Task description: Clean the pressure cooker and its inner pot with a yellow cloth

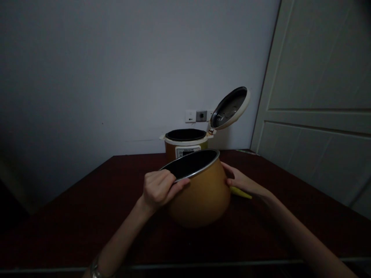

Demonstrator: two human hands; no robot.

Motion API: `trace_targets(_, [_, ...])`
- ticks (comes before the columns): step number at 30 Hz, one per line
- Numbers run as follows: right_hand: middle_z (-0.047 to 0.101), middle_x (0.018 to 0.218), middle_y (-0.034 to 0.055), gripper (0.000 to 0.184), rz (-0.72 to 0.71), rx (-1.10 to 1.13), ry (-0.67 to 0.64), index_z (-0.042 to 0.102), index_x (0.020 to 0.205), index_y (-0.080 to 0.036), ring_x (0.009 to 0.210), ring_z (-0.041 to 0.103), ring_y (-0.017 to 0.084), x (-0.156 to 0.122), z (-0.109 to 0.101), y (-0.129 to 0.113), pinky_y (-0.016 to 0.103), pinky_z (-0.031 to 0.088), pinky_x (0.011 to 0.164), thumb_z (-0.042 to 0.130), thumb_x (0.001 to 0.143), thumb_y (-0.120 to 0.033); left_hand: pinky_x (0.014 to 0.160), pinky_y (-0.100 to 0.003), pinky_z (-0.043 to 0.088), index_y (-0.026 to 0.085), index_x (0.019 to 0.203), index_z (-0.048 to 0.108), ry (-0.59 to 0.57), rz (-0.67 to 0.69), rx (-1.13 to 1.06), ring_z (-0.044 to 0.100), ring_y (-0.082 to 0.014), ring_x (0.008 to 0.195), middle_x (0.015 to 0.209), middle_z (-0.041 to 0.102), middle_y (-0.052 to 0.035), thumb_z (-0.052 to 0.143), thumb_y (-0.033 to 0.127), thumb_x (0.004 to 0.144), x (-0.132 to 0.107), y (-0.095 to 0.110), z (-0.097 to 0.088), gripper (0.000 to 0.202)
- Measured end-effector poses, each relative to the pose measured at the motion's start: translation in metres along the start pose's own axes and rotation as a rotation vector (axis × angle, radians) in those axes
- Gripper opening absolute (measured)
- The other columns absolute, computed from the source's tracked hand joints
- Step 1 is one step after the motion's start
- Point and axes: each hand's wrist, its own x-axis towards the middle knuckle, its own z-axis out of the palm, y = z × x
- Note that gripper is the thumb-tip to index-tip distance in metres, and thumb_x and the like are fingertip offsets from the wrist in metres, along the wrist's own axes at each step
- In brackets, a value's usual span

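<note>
An orange inner pot (203, 193) with a dark lining is held tilted above a dark red table (87, 208). My left hand (159, 188) grips the pot's near rim, thumb over the metal edge. My right hand (242, 181) presses against the pot's right side, fingers closed on the wall. Behind the pot stands an orange rice cooker (185, 141) with its lid (230, 108) swung open to the right; its cavity looks dark.
A yellow object (242, 193) lies on the table under my right hand, mostly hidden. Wall sockets (197, 116) sit on the white wall behind the cooker. A white door (319, 108) stands at the right. The room is dim.
</note>
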Motion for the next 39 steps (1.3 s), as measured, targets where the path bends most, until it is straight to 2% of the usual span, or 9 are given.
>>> trace_targets(4, [0.030,0.149,0.0157,0.117,0.064,0.041,-0.025,0.024,0.146,-0.021,0.132,0.037,0.030,-0.007,0.002,0.015,0.044,0.032,0.108,0.074,0.051,-0.068,0.044,-0.024,0.025,0.020,0.044,0.053,-0.067,0.095,-0.020,0.040,-0.0090,0.040,0.040,0.045,0.0014,0.063,0.039,0.079,-0.005,-0.001,0.006,0.041])
trace_targets(6, [0.029,0.149,0.0158,0.121,0.093,0.069,-0.046,0.021,0.147,-0.021,0.132,0.036,0.030,-0.009,0.001,0.027,0.045,0.032,0.108,0.076,0.049,-0.065,0.043,-0.024,0.023,0.020,0.043,0.050,-0.048,0.153,-0.045,0.038,-0.0086,0.039,0.040,0.042,0.0028,0.068,0.038,0.075,-0.007,-0.001,0.010,0.041])
trace_targets(8, [0.030,0.149,0.0157,0.126,0.114,0.082,-0.063,0.019,0.147,-0.020,0.132,0.037,0.032,-0.011,0.001,0.035,0.047,0.030,0.108,0.078,0.046,-0.064,0.042,-0.024,0.023,0.019,0.044,0.048,0.012,0.285,-0.008,0.036,-0.0083,0.039,0.040,0.041,0.0038,0.068,0.036,0.077,-0.009,-0.001,0.015,0.042])
trace_targets(10, [0.034,0.147,0.0154,0.126,0.137,0.047,-0.057,0.022,0.146,-0.019,0.131,0.037,0.035,-0.014,0.002,0.038,0.048,0.028,0.109,0.080,0.043,-0.063,0.043,-0.025,0.023,0.018,0.046,0.045,0.056,0.427,0.063,0.036,-0.0082,0.040,0.041,0.040,0.0041,0.064,0.035,0.081,-0.011,0.000,0.019,0.044])
trace_targets(12, [0.039,0.144,0.0148,0.121,0.159,-0.001,-0.042,0.031,0.144,-0.019,0.131,0.036,0.039,-0.016,0.004,0.038,0.049,0.028,0.109,0.081,0.042,-0.062,0.043,-0.026,0.024,0.017,0.047,0.043,0.060,0.488,0.103,0.035,-0.0084,0.041,0.042,0.039,0.0041,0.061,0.036,0.084,-0.013,0.000,0.022,0.045])
trace_targets(16, [0.049,0.137,0.0126,0.113,0.175,-0.043,-0.038,0.041,0.137,-0.022,0.127,0.039,0.041,-0.019,0.009,0.040,0.052,0.031,0.106,0.079,0.040,-0.065,0.042,-0.027,0.023,0.017,0.047,0.041,0.044,0.543,0.115,0.035,-0.0087,0.042,0.043,0.037,0.0046,0.061,0.038,0.083,-0.017,-0.001,0.028,0.046])
trace_targets(23, [0.056,0.130,0.0132,0.110,0.210,-0.103,-0.024,0.044,0.135,-0.022,0.122,0.044,0.043,-0.022,0.011,0.051,0.056,0.032,0.103,0.076,0.041,-0.068,0.042,-0.028,0.020,0.017,0.047,0.041,0.052,0.592,0.085,0.033,-0.0084,0.042,0.042,0.035,0.0050,0.062,0.040,0.082,-0.020,-0.005,0.035,0.047])
trace_targets(32, [0.044,0.138,0.0188,0.115,0.240,0.018,-0.032,0.036,0.137,-0.013,0.124,0.044,0.039,-0.026,0.019,0.064,0.053,0.036,0.103,0.083,0.041,-0.057,0.041,-0.028,0.019,0.017,0.047,0.041,0.005,0.628,0.068,0.032,-0.0083,0.042,0.042,0.034,0.0057,0.063,0.044,0.080,-0.026,-0.010,0.039,0.048])
trace_targets(39, [0.040,0.142,0.0179,0.115,0.237,-0.032,-0.026,0.031,0.141,-0.016,0.128,0.041,0.037,-0.030,0.018,0.071,0.050,0.036,0.105,0.083,0.046,-0.053,0.041,-0.028,0.019,0.017,0.047,0.043,0.010,0.644,0.053,0.030,-0.0095,0.043,0.043,0.033,0.0052,0.063,0.042,0.080,-0.030,-0.013,0.042,0.046])
